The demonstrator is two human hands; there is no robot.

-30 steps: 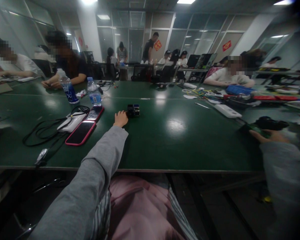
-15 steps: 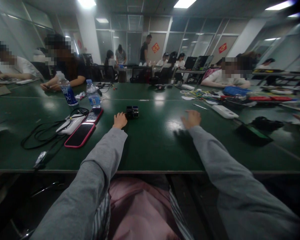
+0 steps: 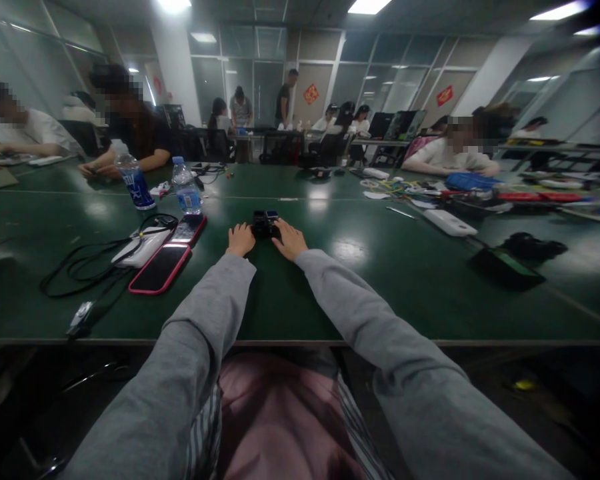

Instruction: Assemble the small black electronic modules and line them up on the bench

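On the green table sits a small black boxy device [image 3: 263, 223], which looks like an action camera with a little screen on its right part. My left hand [image 3: 241, 239] rests palm down against its left side, fingers spread on the table. At the device's right side is my right hand [image 3: 290, 239], fingers stretched out, with the fingertips at its edge and partly hiding it. Whether the right fingertips press on the device or only touch it I cannot tell. Both forearms are in grey sleeves.
Left of my arms lie a phone in a pink case [image 3: 161, 269], another phone [image 3: 189, 229], a white power bank [image 3: 143, 248] and black cables. Behind them stand two water bottles [image 3: 186, 187]. A white device [image 3: 449, 223], a thin metal tool [image 3: 401, 213] and tangled wires lie right. People sit around.
My right hand has moved left across the table from the open area on the right to the black device's right side. My left hand has stayed in place.
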